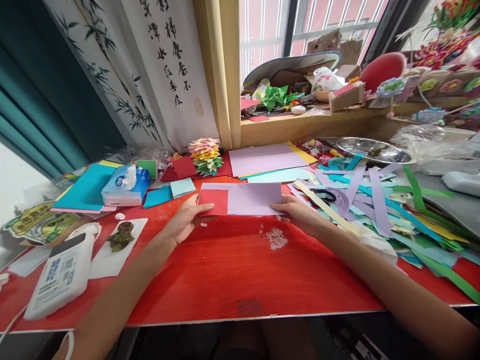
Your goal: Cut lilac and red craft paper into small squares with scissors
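Observation:
A long lavender paper strip [253,199] is held level over the red table [210,280], with a red paper square [217,201] lying on its left end. My left hand [191,215] pinches the left end, thumb on the red square and fingers beneath. At the right end, my right hand [296,212] grips the lavender strip between thumb and fingers. Small clear beads [276,238] lie on the table just below the strip. Behind it are a light blue paper stack [182,187] and a blue one [158,196].
Paper offcuts [380,200] and black-handled scissors [324,196] crowd the right. A tissue pack [126,185], a white device [62,275] and a leaf on white paper [120,237] occupy the left. Lavender sheets [266,159] and a folded-paper stack [206,156] lie behind, near a metal dish [375,150].

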The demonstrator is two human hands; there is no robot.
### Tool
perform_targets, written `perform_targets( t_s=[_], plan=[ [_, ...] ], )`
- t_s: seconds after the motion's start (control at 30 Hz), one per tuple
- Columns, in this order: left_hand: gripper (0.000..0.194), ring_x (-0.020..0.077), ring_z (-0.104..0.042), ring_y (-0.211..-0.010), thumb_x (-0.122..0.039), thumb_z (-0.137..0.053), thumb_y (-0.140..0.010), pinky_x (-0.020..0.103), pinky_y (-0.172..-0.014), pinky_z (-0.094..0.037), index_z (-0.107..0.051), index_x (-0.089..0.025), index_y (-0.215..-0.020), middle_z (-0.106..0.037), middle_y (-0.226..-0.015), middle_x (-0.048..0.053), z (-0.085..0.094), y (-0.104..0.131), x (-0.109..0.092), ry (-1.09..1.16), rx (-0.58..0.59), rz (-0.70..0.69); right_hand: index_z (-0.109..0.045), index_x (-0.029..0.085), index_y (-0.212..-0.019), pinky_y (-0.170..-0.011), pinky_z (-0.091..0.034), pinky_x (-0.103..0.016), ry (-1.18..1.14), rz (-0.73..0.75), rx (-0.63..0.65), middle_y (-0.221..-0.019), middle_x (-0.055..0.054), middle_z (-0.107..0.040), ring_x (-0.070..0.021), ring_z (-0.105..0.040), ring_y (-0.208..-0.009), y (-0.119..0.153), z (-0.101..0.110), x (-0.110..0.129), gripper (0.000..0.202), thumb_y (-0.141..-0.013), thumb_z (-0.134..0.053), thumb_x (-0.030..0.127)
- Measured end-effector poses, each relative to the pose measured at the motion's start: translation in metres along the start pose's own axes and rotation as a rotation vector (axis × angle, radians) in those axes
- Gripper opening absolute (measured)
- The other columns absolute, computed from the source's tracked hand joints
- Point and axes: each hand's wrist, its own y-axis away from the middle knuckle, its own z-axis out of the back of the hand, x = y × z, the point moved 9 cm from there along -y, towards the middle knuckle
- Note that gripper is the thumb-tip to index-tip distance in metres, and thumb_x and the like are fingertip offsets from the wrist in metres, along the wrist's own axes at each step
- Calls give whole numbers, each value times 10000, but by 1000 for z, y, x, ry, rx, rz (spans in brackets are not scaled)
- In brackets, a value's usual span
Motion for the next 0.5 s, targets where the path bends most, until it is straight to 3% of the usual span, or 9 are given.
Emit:
perform_targets(
  t_s=[0.13,0.3,0.5],
  plan=[
    [444,171,-655,-802,-168,-670,-672,259,-630,-573,-486,-183,-1076,-603,-1099,69,0,-1,0,-16,-17,-36,-550,164,-760,-477,-362,-213,22,1,-15,-698,1,-466,-75,-401,-542,3,1,6,79,-716,-610,192],
    [406,133,-652,-737,-207,-668,-697,240,-630,-578,-501,-182,-1066,-614,-1056,52,1,0,0,-48,-43,-38,-515,163,-715,-463,-319,-223,66,21,5,-634,14,-446,-77,-389,-526,8,-1,14,94,-721,-597,208],
    [412,155,-652,-784,-238,-662,-704,240,-601,-581,-504,-195,-1081,-613,-1074,52,-2,1,-3,-50,-37,-67,-509,162,-730,-491,-337,-243,126,35,-8,-660,3,-469,-88,-405,-548,10,-1,20,126,-707,-604,241]
  ],
)
